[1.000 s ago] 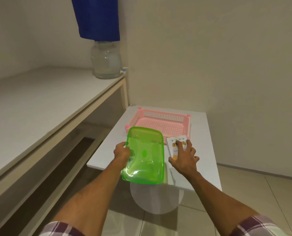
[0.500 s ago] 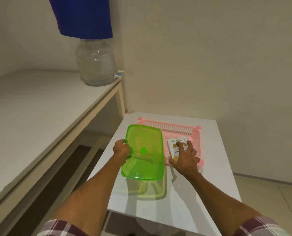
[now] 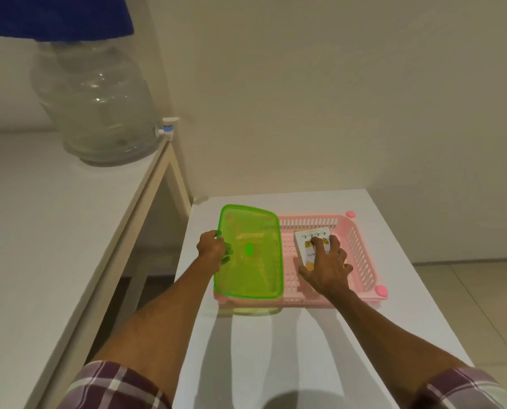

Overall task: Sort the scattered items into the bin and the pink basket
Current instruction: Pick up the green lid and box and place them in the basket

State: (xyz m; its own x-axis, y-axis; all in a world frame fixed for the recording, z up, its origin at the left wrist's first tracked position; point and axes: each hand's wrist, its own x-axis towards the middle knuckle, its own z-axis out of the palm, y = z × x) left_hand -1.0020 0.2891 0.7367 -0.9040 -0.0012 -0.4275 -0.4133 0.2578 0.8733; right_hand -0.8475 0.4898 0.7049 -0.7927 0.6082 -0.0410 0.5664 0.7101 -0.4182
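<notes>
A pink slotted basket [image 3: 361,255] sits on the small white table [image 3: 305,349]. My left hand [image 3: 212,249] grips the left edge of a translucent green lid [image 3: 249,252], held flat over the basket's left half. My right hand [image 3: 326,267] is inside the basket's right half, fingers closed on a small white box [image 3: 305,243] with yellow print. The box is low in the basket; I cannot tell whether it touches the bottom. No bin is in view.
A long white counter [image 3: 54,231] runs along the left, higher than the table, with a clear water jug [image 3: 95,107] and its tap near the corner. A blue cloth [image 3: 54,16] hangs above the jug. The wall stands close behind the table; tiled floor lies to the right.
Both hands moved forward over the table. The green lid went from in front of the basket to above its left half, and the white box went down into the right half.
</notes>
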